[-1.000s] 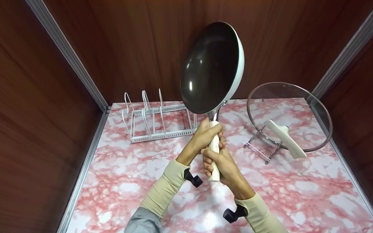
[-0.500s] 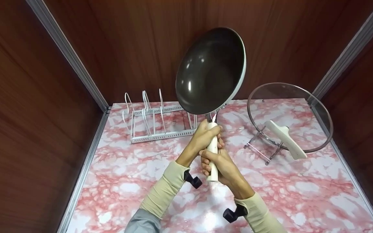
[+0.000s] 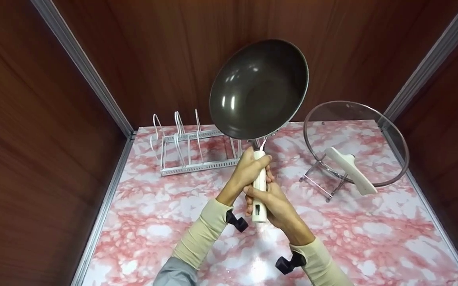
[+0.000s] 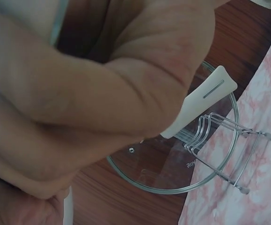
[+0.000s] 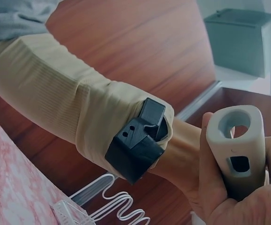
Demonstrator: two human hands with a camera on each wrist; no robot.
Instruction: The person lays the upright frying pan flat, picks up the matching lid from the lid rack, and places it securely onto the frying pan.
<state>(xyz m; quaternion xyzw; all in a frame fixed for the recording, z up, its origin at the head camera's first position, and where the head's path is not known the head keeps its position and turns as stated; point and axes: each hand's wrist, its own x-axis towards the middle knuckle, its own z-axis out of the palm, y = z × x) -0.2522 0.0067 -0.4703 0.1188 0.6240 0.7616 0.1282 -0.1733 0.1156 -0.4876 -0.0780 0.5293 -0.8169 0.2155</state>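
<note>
A deep frying pan (image 3: 261,91), dark inside with a pale outside, is held up above the table, its bowl tilted toward me. My left hand (image 3: 249,167) grips the upper part of its cream handle (image 3: 259,182), thumb across the front. Just below, my right hand (image 3: 272,200) grips the handle's lower part; the hollow handle end (image 5: 236,136) pokes out in the right wrist view. The left wrist view shows mostly the left hand (image 4: 102,93) up close. Both hands hide much of the handle.
A white wire rack (image 3: 199,167) stands at the back left, partly behind the pan. On the right, a glass lid (image 3: 376,139) with a cream handle (image 3: 350,169) leans upright in a chrome stand (image 3: 316,184). Brown panels (image 3: 165,59) enclose the pink marbled table (image 3: 153,246).
The pan has turned about its handle, so its inside faces me more and its pale outer side has gone from sight. The slot near the handle's end now shows. Both hands keep their grip.
</note>
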